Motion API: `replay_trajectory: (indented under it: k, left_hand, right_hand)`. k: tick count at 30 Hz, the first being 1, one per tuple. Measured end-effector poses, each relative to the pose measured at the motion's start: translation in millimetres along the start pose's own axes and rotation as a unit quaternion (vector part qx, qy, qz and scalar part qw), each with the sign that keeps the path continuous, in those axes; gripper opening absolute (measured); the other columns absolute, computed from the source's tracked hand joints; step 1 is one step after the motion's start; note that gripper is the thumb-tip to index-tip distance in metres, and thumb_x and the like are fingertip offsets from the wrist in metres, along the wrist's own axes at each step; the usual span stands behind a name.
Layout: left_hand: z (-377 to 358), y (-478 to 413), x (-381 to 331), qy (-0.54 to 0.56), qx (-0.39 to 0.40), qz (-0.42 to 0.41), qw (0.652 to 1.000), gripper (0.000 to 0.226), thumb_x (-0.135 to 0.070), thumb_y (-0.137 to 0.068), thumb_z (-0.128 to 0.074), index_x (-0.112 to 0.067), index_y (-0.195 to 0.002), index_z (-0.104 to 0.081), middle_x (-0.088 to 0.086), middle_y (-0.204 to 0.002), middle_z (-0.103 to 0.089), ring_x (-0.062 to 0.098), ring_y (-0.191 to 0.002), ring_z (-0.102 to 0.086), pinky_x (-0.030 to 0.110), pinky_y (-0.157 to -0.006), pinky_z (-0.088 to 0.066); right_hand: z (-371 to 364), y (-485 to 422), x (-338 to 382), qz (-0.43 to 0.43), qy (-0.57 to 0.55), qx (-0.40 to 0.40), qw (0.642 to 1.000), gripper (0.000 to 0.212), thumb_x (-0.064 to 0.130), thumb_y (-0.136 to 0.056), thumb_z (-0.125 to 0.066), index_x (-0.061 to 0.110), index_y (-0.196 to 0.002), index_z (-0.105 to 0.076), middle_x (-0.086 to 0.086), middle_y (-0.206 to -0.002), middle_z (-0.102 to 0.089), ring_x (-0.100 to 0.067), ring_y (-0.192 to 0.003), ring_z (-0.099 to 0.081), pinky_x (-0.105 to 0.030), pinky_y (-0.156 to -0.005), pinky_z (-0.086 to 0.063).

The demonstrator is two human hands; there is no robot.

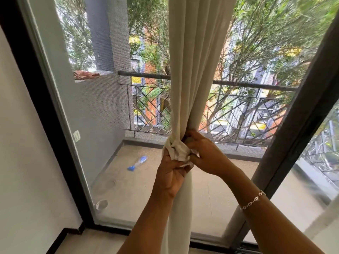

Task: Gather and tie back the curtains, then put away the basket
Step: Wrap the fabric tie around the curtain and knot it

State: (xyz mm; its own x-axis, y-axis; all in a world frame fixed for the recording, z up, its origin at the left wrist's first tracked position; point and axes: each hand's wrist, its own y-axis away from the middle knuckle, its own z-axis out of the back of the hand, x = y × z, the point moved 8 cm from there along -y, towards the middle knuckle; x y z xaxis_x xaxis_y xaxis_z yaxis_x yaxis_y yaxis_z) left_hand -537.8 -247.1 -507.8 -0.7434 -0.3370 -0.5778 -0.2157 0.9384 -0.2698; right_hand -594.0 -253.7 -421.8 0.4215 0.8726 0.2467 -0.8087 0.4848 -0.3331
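1. The cream curtain (192,70) hangs down the centre of the frame, already drawn into one narrow bundle in front of the glass door (88,125).
2. At the lower centre a knot (177,150) of the same pale cloth cinches the bundle, so gathering looks done and the tying looks well under way; I cannot tell whether the knot is pulled fully tight.
3. The left hand (171,173) sits just below the knot, closed around the bunched cloth, with its fingers curled into the folds and a bit of fabric pinched between them.
4. The right hand (205,156) comes in from the right of the knot, touching it, its fingertips pressed into the cloth as if pinching an end; a bracelet (253,200) shows on that wrist.
5. Below the hands the curtain falls straight to the bottom edge of the frame.
6. No basket appears anywhere in view, so that part of the task seems still to come.
7. Beyond the glass, a blue brush (137,163) lies on the balcony floor at centre left.
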Motion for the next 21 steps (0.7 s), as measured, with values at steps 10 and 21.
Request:
replay_trajectory:
  k: [10, 21]
  left_hand:
    - [17, 1, 3, -0.023, -0.037, 0.029, 0.999, 0.085, -0.022, -0.034, -0.093, -0.018, -0.111, -0.055, 0.0, -0.086, -0.074, 0.012, -0.073, -0.07, 0.025, -0.059, -0.056]
    - [14, 0, -3, -0.049, -0.041, 0.034, 0.997, 0.089, -0.029, -0.032, -0.093, -0.015, -0.111, -0.055, 0.001, -0.082, -0.074, 0.011, -0.067, -0.068, 0.02, -0.052, -0.052]
  right_hand:
    - [12, 8, -13, -0.014, -0.101, -0.11, 0.989, 0.032, 0.011, -0.075, -0.054, 0.005, -0.107, -0.058, 0.002, -0.103, -0.058, -0.018, -0.085, -0.059, -0.03, -0.075, -0.052]
    - [1, 19, -22, 0.051, -0.139, -0.13, 0.98, 0.031, 0.019, -0.078, -0.069, 0.015, -0.108, -0.06, 0.014, -0.11, -0.053, -0.009, -0.09, -0.058, -0.021, -0.079, -0.052]
